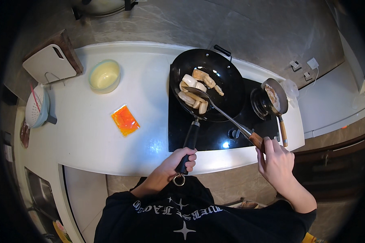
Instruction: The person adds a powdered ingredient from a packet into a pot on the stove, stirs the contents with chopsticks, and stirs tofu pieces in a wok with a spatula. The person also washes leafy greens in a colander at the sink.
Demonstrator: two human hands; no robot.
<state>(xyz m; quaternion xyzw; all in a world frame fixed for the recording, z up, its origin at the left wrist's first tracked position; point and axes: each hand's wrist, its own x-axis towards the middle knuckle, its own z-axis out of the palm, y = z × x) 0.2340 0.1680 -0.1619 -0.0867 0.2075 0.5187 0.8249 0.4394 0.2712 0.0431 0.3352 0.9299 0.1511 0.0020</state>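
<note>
My left hand [184, 159] is closed round the black handle of a black wok [228, 103], which sits on the left part of the black glass cooktop [182, 141]. In my right hand [275, 156] is the wooden handle of a metal spatula [229, 118]. The spatula's blade lies over several pale, lightly browned food pieces [199, 74] in the wok's left half; what the pieces are I cannot tell for sure. A sealed clear packet with orange-red contents [125, 120] lies flat on the white counter, left of the cooktop.
A small pan [283, 103] with food stands on the right burner, its wooden handle towards me. At left are a yellowish bowl [105, 76], a white cutting board [48, 65] leaning by a wooden one, and a colander [36, 106]. A sink [41, 188] lies lower left.
</note>
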